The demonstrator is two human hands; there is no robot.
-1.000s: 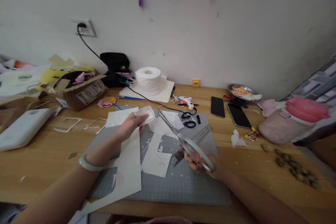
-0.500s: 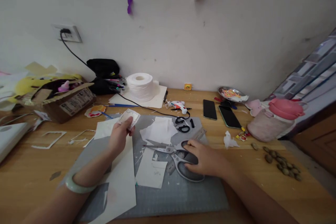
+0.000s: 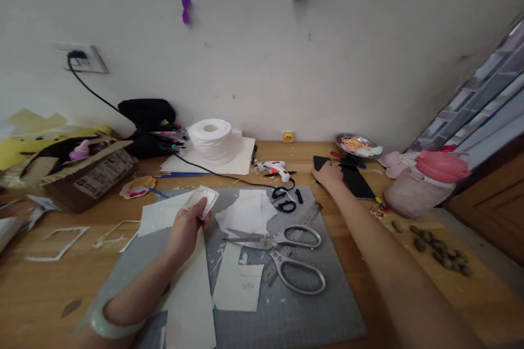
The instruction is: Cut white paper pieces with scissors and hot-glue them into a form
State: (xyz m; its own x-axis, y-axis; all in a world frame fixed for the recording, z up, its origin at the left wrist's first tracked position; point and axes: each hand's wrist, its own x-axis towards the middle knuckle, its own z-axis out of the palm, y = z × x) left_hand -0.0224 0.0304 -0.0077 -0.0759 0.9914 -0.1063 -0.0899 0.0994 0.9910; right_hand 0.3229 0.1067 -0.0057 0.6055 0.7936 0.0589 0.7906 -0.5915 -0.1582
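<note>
My left hand (image 3: 189, 232) is closed on a small white card (image 3: 203, 200) with drawn lines along its edge, held above the grey cutting mat (image 3: 311, 316). Over at the right, my right hand (image 3: 328, 174) has its fingers bent round the nearer-left black smartphone (image 3: 320, 162), which lies on the table and is partly covered by the hand. Large silver scissors (image 3: 270, 242) lie on the mat, blades apart and pointing left. Paper sheets (image 3: 248, 210) and a cut piece of card (image 3: 241, 289) lie around them.
A second phone (image 3: 359, 182) lies beside my right wrist. Smaller black scissors (image 3: 285, 202), a glue gun (image 3: 279, 170) with its cord, and a paper roll (image 3: 210, 142) stand or lie behind the mat. A pink-lidded jug (image 3: 421, 185) is at right, a cardboard box (image 3: 92, 177) at left.
My right hand has let go of the large scissors, leaving them on the mat, and has reached forward and right to the phone. My left hand still holds the card. The view has shifted slightly.
</note>
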